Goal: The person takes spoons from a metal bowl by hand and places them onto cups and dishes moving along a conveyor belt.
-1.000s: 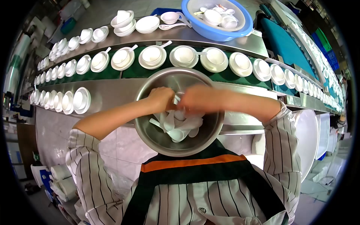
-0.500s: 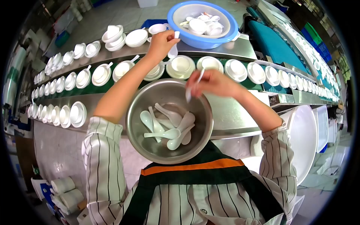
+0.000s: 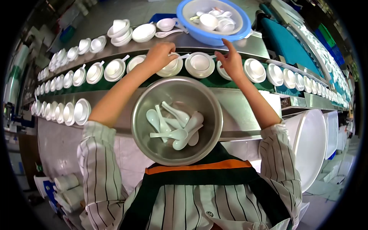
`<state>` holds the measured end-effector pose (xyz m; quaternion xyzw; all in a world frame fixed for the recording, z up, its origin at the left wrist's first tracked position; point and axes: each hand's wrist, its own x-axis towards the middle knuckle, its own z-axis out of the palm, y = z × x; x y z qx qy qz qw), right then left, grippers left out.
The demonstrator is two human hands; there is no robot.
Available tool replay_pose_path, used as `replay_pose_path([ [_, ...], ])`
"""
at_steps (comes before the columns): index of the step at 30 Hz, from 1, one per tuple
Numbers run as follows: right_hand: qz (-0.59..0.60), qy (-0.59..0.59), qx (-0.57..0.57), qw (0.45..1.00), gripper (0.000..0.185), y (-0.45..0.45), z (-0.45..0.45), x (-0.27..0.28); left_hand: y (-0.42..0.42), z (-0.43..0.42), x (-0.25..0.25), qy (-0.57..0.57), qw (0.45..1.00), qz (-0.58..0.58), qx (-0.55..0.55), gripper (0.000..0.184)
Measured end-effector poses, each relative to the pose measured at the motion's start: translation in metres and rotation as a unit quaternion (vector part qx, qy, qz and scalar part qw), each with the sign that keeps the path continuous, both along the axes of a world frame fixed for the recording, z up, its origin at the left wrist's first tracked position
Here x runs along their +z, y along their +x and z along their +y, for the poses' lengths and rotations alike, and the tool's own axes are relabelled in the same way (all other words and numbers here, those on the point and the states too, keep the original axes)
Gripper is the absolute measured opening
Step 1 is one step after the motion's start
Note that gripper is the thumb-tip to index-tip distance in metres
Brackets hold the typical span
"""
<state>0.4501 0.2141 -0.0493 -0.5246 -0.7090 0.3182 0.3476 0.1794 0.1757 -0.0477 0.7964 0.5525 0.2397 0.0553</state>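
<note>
My left hand (image 3: 161, 55) is closed, its fingertips at a white spoon (image 3: 184, 56) over a bowl-and-plate set (image 3: 170, 69) on the green belt. My right hand (image 3: 229, 60) has its fingers apart, the index finger stretched out, above another set (image 3: 222, 71) that it partly covers. Between the hands stands a bowl on a plate (image 3: 199, 63), with a spoon handle at its right side near my right thumb. A steel basin (image 3: 140, 126) in front of my body contains several white spoons (image 3: 177, 134).
Behind the belt (image 3: 153, 80), a steel shelf (image 3: 251, 45) bears a blue basin (image 3: 214, 39) of dishes and several stacked bowls (image 3: 143, 32). More dish sets (image 3: 82, 111) line the left. Large white tubs (image 3: 311, 149) stand at the right.
Both hands went from the steel basin out to the belt. My left hand has lowered its spoon from the shelf side to a set; my right hand has moved right and opened, without its spoon.
</note>
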Motion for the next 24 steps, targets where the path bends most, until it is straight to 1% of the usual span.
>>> replay_pose_path([
  [1,-0.002,0.184,0.036,0.982,0.036,-0.007,-0.003,-0.005,0.001,-0.025,0.027,-0.082,0.995,0.055,0.019,0.023],
  [2,0.005,0.174,0.108,0.979,0.025,-0.018,-0.015,0.005,0.003,-0.049,0.040,-0.161,0.980,0.110,0.034,0.025],
  [3,-0.015,0.143,0.193,0.971,0.014,-0.032,-0.030,0.013,0.002,-0.070,0.035,-0.194,0.970,0.143,0.003,0.028],
  [4,-0.092,0.106,0.271,0.952,0.011,-0.048,-0.047,0.019,0.002,-0.091,0.031,-0.225,0.958,0.175,-0.030,0.033],
  [5,-0.166,0.119,0.337,0.919,0.015,-0.063,-0.066,0.021,0.012,-0.109,0.029,-0.251,0.938,0.237,-0.036,0.035],
  [6,-0.256,0.083,0.400,0.876,0.023,-0.079,-0.078,0.015,0.021,-0.123,0.029,-0.274,0.914,0.298,-0.041,0.038],
  [7,-0.332,0.097,0.424,0.837,0.027,-0.095,-0.090,-0.002,0.023,-0.131,0.016,-0.292,0.906,0.301,-0.057,0.041],
  [8,-0.368,0.077,0.449,0.810,0.028,-0.108,-0.102,-0.005,0.023,-0.136,-0.001,-0.310,0.898,0.303,-0.073,0.044],
  [9,-0.369,0.062,0.462,0.804,0.025,-0.116,-0.105,-0.024,0.024,-0.140,-0.010,-0.301,0.910,0.279,-0.065,0.044],
  [10,-0.398,0.034,0.479,0.782,0.023,-0.122,-0.103,-0.024,0.025,-0.144,-0.018,-0.291,0.921,0.253,-0.056,0.044],
  [11,-0.427,0.006,0.495,0.757,0.021,-0.127,-0.098,-0.023,0.025,-0.145,-0.023,-0.282,0.931,0.226,-0.048,0.044],
  [12,-0.455,-0.024,0.511,0.729,0.020,-0.129,-0.094,-0.021,0.025,-0.146,-0.019,-0.293,0.927,0.229,-0.048,0.044],
  [13,-0.455,-0.038,0.509,0.729,0.018,-0.124,-0.090,-0.018,0.026,-0.147,-0.012,-0.304,0.923,0.231,-0.048,0.044],
  [14,-0.421,-0.090,0.508,0.746,0.020,-0.116,-0.085,-0.015,0.025,-0.149,-0.009,-0.316,0.918,0.234,-0.045,0.044],
  [16,-0.345,-0.190,0.498,0.773,0.025,-0.102,-0.081,0.023,0.018,-0.151,-0.010,-0.331,0.920,0.204,-0.040,0.039],
  [18,-0.233,-0.263,0.492,0.796,0.023,-0.083,-0.068,0.036,0.015,-0.148,-0.012,-0.348,0.921,0.172,-0.041,0.035],
  [19,-0.175,-0.298,0.485,0.803,0.022,-0.072,-0.062,0.041,0.012,-0.145,-0.016,-0.365,0.919,0.126,-0.075,0.032],
  [20,-0.133,-0.297,0.464,0.824,0.016,-0.062,-0.057,0.047,0.008,-0.142,-0.021,-0.381,0.915,0.081,-0.110,0.029],
  [21,-0.065,-0.285,0.454,0.842,0.015,-0.053,-0.047,0.049,0.007,-0.138,-0.022,-0.394,0.907,0.037,-0.145,0.026],
  [22,0.003,-0.272,0.442,0.855,0.015,-0.045,-0.035,0.049,0.008,-0.134,-0.012,-0.405,0.906,-0.003,-0.126,0.023],
  [24,0.142,-0.202,0.352,0.903,0.012,-0.035,-0.009,0.048,0.008,-0.129,0.015,-0.429,0.895,-0.083,-0.088,0.019],
])
